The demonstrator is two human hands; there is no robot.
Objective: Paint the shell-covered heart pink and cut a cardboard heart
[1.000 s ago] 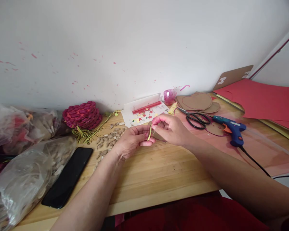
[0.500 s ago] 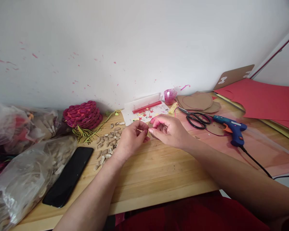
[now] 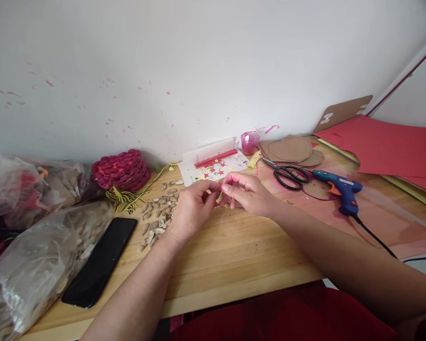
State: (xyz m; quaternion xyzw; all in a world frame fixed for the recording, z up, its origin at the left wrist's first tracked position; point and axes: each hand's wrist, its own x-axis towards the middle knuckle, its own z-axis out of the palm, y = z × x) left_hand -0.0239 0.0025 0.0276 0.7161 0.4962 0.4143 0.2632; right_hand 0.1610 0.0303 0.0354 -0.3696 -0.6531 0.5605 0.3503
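Note:
My left hand (image 3: pixel 196 203) and my right hand (image 3: pixel 247 193) meet over the middle of the wooden table (image 3: pixel 230 255). The fingers of both are pinched together around something small, with a bit of yellow-green showing between the fingertips; its shape is hidden. Several peanut shells (image 3: pixel 161 208) lie just left of my left hand. Beyond the fingers is a white sheet (image 3: pixel 188 173) with small red and yellow stars (image 3: pixel 213 169) and a red strip (image 3: pixel 216 158) on it.
Left: a black phone (image 3: pixel 101 260), plastic bags (image 3: pixel 39 255) and a magenta bundle (image 3: pixel 120 170). Right: black scissors (image 3: pixel 287 176), a blue glue gun (image 3: pixel 348 193) with a cord, brown cardboard shapes (image 3: pixel 287 150) and red sheets (image 3: pixel 394 147). A pink cup (image 3: pixel 250 142) stands by the wall.
My fingertips have shifted slightly and drawn closer together. The yellow-green bit between them shows more now. My right hand has turned a little.

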